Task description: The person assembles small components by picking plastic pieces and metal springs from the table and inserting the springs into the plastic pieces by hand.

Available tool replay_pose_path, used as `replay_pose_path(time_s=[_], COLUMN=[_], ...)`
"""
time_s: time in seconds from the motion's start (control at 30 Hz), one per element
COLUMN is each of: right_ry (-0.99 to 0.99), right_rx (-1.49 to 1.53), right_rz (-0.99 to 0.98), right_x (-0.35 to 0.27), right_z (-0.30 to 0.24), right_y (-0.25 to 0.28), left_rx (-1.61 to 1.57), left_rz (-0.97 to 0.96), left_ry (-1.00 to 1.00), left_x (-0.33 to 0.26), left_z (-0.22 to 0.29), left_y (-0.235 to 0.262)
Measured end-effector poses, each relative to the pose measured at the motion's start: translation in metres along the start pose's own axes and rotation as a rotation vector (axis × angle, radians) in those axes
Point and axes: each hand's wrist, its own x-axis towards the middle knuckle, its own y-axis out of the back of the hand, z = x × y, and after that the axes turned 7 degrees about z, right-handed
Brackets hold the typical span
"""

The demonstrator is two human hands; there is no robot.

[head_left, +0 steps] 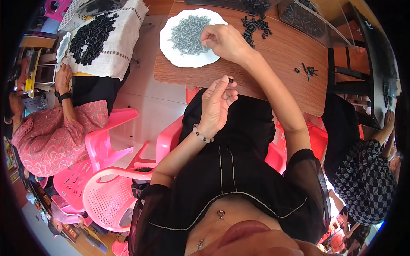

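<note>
Springs (188, 34), tiny, light and fiddly, lie heaped on the white plate (171, 53); right hand (224, 42) pinches there, best singly by their coils. Left-hand fingers (224, 85) pinch a small black piece (231, 80) above the worktop (277, 55) edge.

Small informal workroom, piecework assembly by the look of it. Wooden table (277, 55) carries a white plate (168, 42) of small grey metal parts and loose black plastic pieces (255, 25); a second table under cloth (115, 47) holds another black heap. Workers sit close on pink plastic chairs (106, 141), tiled floor beneath.
</note>
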Motion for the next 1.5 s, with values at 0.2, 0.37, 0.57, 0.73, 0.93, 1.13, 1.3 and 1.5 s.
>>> replay_pose_path(time_s=[0.2,0.37,0.57,0.73,0.93,1.13,1.3,1.5], right_ry=[-0.187,-0.306,-0.295,-0.306,-0.269,-0.203,-0.197,-0.149], right_rx=[0.268,0.537,0.652,0.713,0.692,0.610,0.429,0.413], right_rz=[0.061,0.054,0.099,0.066,0.026,0.059,0.132,0.219], right_x=[0.000,-0.004,-0.007,-0.007,-0.007,-0.008,-0.006,-0.004], right_z=[0.001,0.007,0.012,-0.006,-0.005,-0.006,-0.019,-0.014], right_y=[0.010,0.012,0.013,0.023,0.024,0.021,0.022,0.019], left_rx=[-0.019,-0.041,0.056,0.457,0.671,0.757,0.722,0.646], left_rz=[-0.020,-0.009,0.006,0.058,0.017,0.011,0.056,0.074], left_ry=[-0.033,-0.071,-0.284,-0.628,-0.763,-0.783,-0.732,-0.686], left_x=[0.002,0.003,0.018,0.039,0.054,0.061,0.065,0.068], left_z=[0.007,0.020,0.051,0.080,0.086,0.086,0.086,0.089], left_y=[0.000,-0.008,-0.011,-0.014,-0.021,-0.018,-0.015,-0.013])
